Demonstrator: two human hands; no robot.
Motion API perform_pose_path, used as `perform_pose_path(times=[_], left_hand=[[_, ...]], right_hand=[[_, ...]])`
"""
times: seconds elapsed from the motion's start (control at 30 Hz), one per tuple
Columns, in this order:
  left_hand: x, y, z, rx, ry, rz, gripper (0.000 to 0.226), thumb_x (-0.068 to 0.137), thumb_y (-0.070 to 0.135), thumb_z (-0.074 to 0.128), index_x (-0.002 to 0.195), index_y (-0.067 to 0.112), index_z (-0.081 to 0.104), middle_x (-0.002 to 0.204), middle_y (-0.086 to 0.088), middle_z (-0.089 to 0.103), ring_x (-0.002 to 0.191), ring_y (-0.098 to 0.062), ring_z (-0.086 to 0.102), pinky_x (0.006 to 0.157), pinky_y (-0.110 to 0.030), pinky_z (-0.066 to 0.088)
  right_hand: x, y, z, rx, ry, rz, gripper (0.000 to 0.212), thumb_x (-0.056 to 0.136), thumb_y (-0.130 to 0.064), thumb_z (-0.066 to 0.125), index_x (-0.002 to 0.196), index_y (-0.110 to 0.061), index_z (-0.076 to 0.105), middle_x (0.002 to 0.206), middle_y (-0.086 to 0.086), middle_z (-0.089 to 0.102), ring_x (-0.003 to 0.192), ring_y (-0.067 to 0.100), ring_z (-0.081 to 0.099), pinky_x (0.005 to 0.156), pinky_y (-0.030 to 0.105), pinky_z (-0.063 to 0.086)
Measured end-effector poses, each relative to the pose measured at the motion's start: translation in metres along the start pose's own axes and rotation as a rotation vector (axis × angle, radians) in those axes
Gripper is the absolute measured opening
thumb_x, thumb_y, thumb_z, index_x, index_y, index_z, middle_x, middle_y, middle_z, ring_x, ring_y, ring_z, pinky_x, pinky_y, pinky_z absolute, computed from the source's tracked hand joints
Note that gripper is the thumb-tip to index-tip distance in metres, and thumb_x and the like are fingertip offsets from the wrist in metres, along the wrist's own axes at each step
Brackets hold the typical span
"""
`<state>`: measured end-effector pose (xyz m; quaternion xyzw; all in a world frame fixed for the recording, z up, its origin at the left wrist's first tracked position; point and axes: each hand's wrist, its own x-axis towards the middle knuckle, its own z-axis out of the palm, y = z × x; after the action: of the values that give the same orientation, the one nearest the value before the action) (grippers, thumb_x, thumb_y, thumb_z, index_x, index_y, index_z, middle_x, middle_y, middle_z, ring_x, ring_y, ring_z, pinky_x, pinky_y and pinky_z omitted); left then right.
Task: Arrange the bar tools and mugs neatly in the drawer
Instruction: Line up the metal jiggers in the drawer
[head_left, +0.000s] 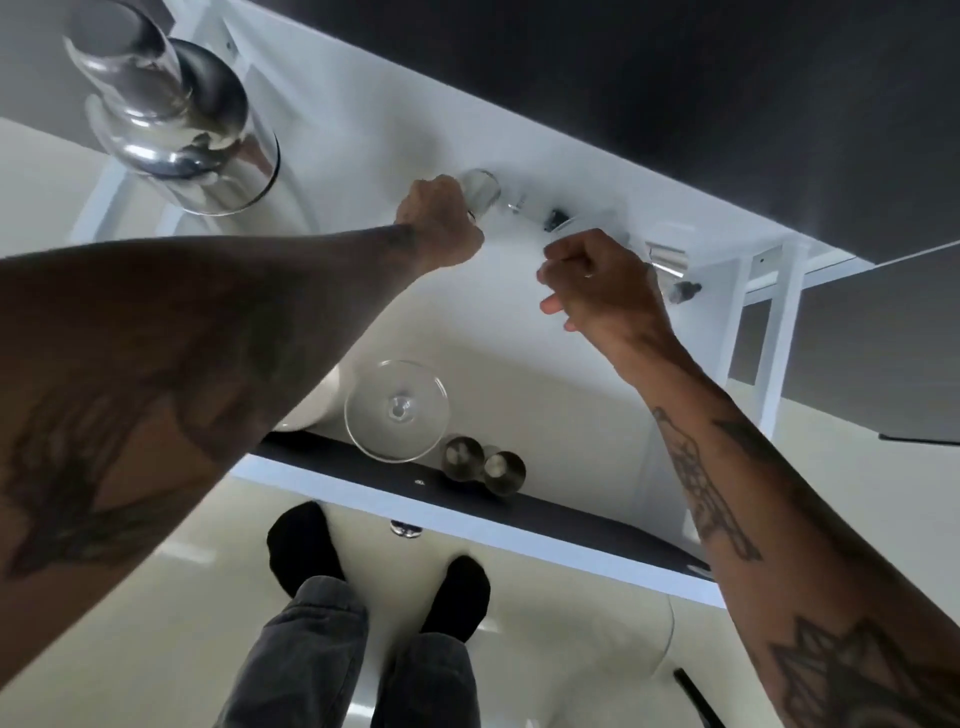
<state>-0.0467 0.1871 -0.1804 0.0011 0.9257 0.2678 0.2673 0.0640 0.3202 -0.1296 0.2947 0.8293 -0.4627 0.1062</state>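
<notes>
Both hands reached to the far side of the open white drawer (519, 332). The left hand (441, 221) was curled around a small clear glass (482, 193) that stuck out past its knuckles. The right hand (597, 283) was closed on a blurred clear item (587, 226). Near the front edge stood a stemmed glass (397, 409) with two steel jiggers (483, 465) just right of it.

drawer (395, 156) white inside, dark front panel | shaker (182, 124) at its far left corner mirror silver | two cups (483, 465) by its front edge dull silver | stemmed glass (397, 410) clear | socks (306, 540) black | trousers (306, 649) grey | floor (545, 649) glossy cream | forearms dark tattoo patterns
</notes>
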Motion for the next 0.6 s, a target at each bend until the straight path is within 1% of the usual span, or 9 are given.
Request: perform_pose_path(times=[0.1, 0.17, 0.2, 0.27, 0.37, 0.43, 0.5, 0.57, 0.6], left_hand=[[-0.016, -0.004, -0.013, -0.121, -0.257, 0.009, 0.025, 0.072, 0.014, 0.078, 0.094, 0.003, 0.073, 0.086, -0.012, 0.073, 0.068, -0.019, 0.069, 0.055, -0.021, 0.055], [-0.035, 0.0, -0.02, -0.067, -0.328, 0.235, 0.014, 0.07, 0.016, 0.079, 0.081, 0.013, 0.073, 0.084, -0.007, 0.073, 0.073, -0.023, 0.068, 0.059, -0.026, 0.052], [-0.046, 0.003, -0.023, -0.048, -0.331, 0.343, 0.011, 0.069, 0.018, 0.078, 0.076, 0.019, 0.07, 0.088, -0.007, 0.074, 0.08, -0.026, 0.068, 0.067, -0.032, 0.053], [-0.066, 0.007, -0.027, -0.072, -0.321, 0.486, 0.013, 0.068, 0.023, 0.076, 0.079, 0.019, 0.07, 0.089, -0.007, 0.075, 0.088, -0.026, 0.07, 0.077, -0.039, 0.056], [-0.085, 0.008, -0.03, 0.043, -0.359, 0.57, 0.026, 0.072, 0.03, 0.082, 0.091, 0.016, 0.071, 0.089, 0.004, 0.066, 0.093, -0.018, 0.064, 0.071, -0.026, 0.05], [-0.093, 0.007, -0.03, 0.25, -0.493, 0.583, 0.03, 0.075, 0.032, 0.08, 0.098, 0.016, 0.071, 0.089, 0.005, 0.06, 0.096, -0.018, 0.062, 0.072, -0.029, 0.05], [-0.098, 0.007, -0.032, 0.382, -0.633, 0.554, 0.03, 0.076, 0.027, 0.074, 0.104, 0.016, 0.072, 0.085, 0.005, 0.062, 0.097, -0.021, 0.064, 0.081, -0.04, 0.055], [-0.096, 0.005, -0.03, 0.404, -0.671, 0.523, 0.027, 0.073, 0.021, 0.062, 0.096, 0.015, 0.073, 0.077, -0.001, 0.066, 0.086, -0.022, 0.064, 0.08, -0.041, 0.057], [-0.094, 0.002, -0.028, 0.389, -0.665, 0.532, 0.024, 0.072, 0.017, 0.057, 0.089, 0.013, 0.073, 0.07, 0.022, 0.047, 0.075, -0.021, 0.059, 0.074, -0.036, 0.055]], right_hand=[[-0.001, 0.0, 0.006, 0.172, -0.081, 0.143, 0.035, 0.088, -0.025, 0.063, 0.122, -0.021, 0.054, 0.109, 0.003, 0.07, 0.076, 0.016, 0.075, 0.057, 0.024, 0.056], [-0.005, -0.004, 0.003, 0.304, -0.181, 0.168, 0.063, 0.089, -0.031, 0.067, 0.144, -0.02, 0.039, 0.12, 0.004, 0.064, 0.09, 0.021, 0.074, 0.072, 0.032, 0.061], [-0.009, -0.007, 0.0, 0.329, -0.205, 0.133, 0.066, 0.089, -0.033, 0.069, 0.146, -0.021, 0.038, 0.124, 0.004, 0.063, 0.093, 0.02, 0.073, 0.077, 0.035, 0.062], [-0.021, -0.009, -0.011, 0.303, -0.189, 0.022, 0.05, 0.085, -0.034, 0.073, 0.132, -0.026, 0.056, 0.124, -0.002, 0.068, 0.095, 0.015, 0.073, 0.083, 0.037, 0.062], [-0.054, 0.002, -0.029, 0.142, -0.188, -0.048, 0.025, 0.083, -0.029, 0.078, 0.107, -0.031, 0.07, 0.108, -0.016, 0.074, 0.097, 0.002, 0.073, 0.086, 0.028, 0.059], [-0.073, 0.015, -0.032, 0.09, -0.261, -0.062, 0.029, 0.081, -0.022, 0.081, 0.108, -0.026, 0.069, 0.105, -0.014, 0.075, 0.097, -0.002, 0.072, 0.078, 0.016, 0.058], [-0.08, 0.028, -0.026, 0.031, -0.318, -0.071, 0.036, 0.079, -0.014, 0.082, 0.112, -0.019, 0.067, 0.111, -0.006, 0.074, 0.098, 0.004, 0.074, 0.071, 0.009, 0.054], [-0.078, 0.04, -0.016, -0.069, -0.362, -0.078, 0.039, 0.078, -0.009, 0.083, 0.112, -0.015, 0.067, 0.112, 0.001, 0.073, 0.1, 0.012, 0.073, 0.078, 0.016, 0.056], [-0.077, 0.043, -0.012, -0.125, -0.383, -0.08, 0.038, 0.077, -0.009, 0.083, 0.111, -0.013, 0.067, 0.111, 0.004, 0.073, 0.099, 0.014, 0.073, 0.084, 0.023, 0.058]])
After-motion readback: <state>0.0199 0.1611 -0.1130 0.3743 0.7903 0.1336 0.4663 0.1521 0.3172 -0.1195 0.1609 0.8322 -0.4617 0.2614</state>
